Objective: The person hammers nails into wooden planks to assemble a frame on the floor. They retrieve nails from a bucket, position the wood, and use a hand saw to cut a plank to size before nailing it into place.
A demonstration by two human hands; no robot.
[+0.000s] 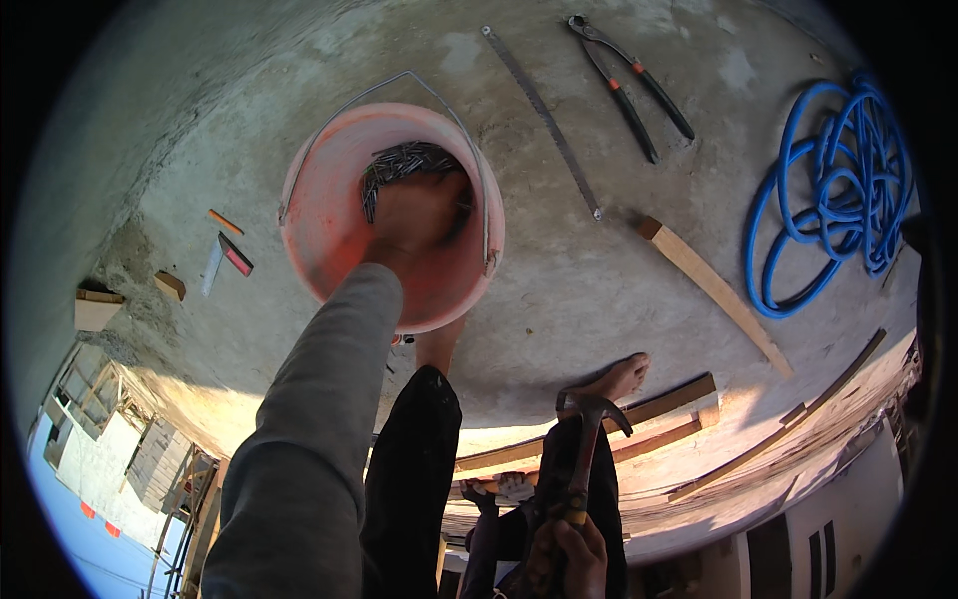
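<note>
A pinkish-red bucket (304, 225) with a wire handle stands on the concrete in front of me. Dark nails (409, 160) lie in a heap inside it. My left hand (424, 212), at the end of a grey sleeve, is down in the bucket against the nails. Motion smears its fingers, so I cannot see what they hold. Low at the right, my right hand (579, 549) is closed round the handle of a claw hammer (589, 449). The hammer's head points up, near my bare foot (624, 376).
Pincers (629, 90), a saw blade (544, 120) and a wooden strip (714, 295) lie beyond and right. A coiled blue hose (838, 190) is at far right. Left of the bucket are a small square (225, 260), a pencil (226, 221) and wood offcuts (170, 286). Planks (659, 404) lie behind my foot.
</note>
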